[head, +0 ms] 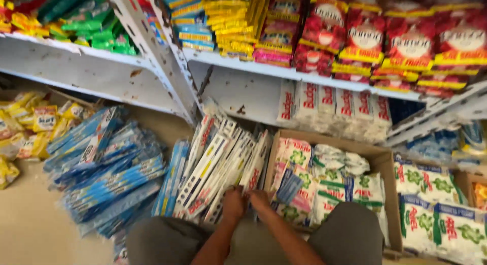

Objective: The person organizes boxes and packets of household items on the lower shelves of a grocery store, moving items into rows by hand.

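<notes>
A fanned row of flat white packets (215, 166) with red and blue print leans on the floor under the bottom shelf. My left hand (233, 204) is closed over the near ends of these packets. My right hand (261, 200) sits right beside it, its fingers curled on the last packets next to the cardboard box (324, 139). The picture is blurred, so the fingertips are unclear. My knees in grey trousers (350, 234) frame both forearms at the bottom of the view.
The box holds white, pink and green sachet packs (329, 181). Blue packets (109, 168) lie heaped on the floor at left, with yellow sachets (35, 125) further left. White metal shelves (284, 71) above carry red, yellow, blue and green packs.
</notes>
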